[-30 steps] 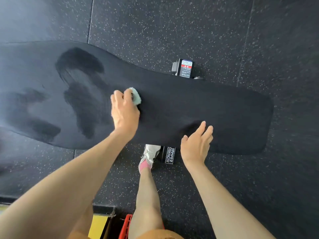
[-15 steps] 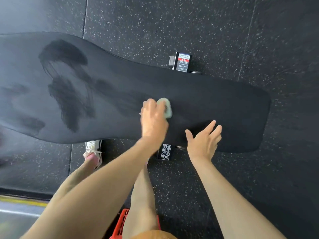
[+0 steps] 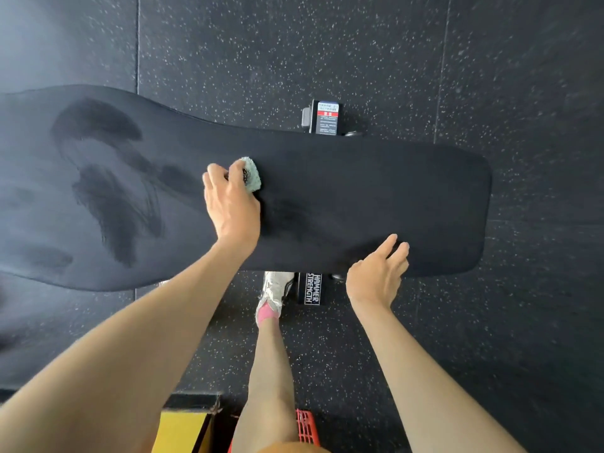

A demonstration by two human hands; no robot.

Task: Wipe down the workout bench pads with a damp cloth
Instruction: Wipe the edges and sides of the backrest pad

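Left hand (image 3: 232, 204), fingers curled on the pale cloth (image 3: 252, 174), presses it mid-pad (image 3: 376, 197); dry stretch lies rightward along the pad's long axis, damp streaks (image 3: 111, 204) leftward; right hand (image 3: 379, 273), fingers relaxed, rests at near edge.

Bare arms (image 3: 147, 338), scuffed white sneaker (image 3: 277, 284) over pink sock (image 3: 268, 313), orange shorts (image 3: 287, 448).

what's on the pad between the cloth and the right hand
Nothing: in the head view, only bare bench pad runs from the cloth to the right hand.
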